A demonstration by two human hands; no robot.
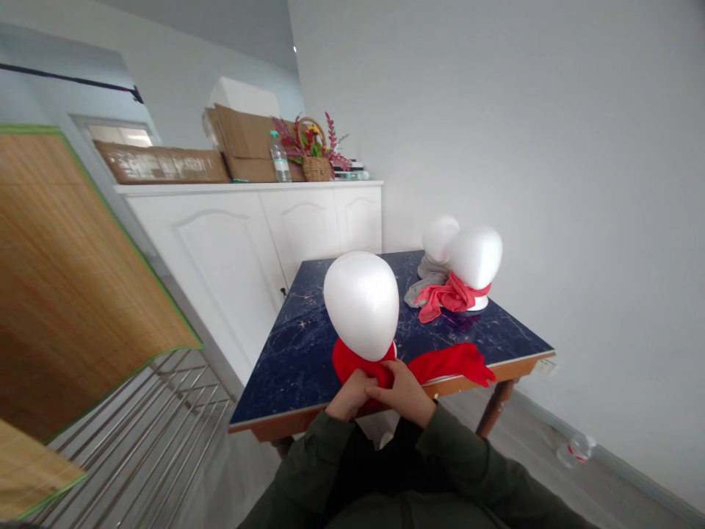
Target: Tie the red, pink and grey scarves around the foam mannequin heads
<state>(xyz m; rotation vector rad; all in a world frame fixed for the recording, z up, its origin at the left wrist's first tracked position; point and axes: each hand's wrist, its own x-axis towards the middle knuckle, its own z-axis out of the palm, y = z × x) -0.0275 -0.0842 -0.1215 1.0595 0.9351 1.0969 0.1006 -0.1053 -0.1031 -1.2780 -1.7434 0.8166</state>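
Observation:
A white mannequin head [362, 303] stands at the near edge of a dark blue marbled table [291, 353]. Around its neck goes a red scarf [352, 361], one end of which stretches right along the table edge. My left hand [352, 393] is closed on the scarf just below the chin. Beside it, my right hand [405, 393] also grips the red cloth, its fingers meeting the left ones. The exact hold of the fingertips is partly hidden.
Two more mannequin heads, one with a coral scarf [452, 294] and one with a grey scarf [427, 283], stand at the table's back right. A white cabinet [220, 242] is behind, a metal rack [159, 419] at left, a plastic bottle [576, 450] on the floor.

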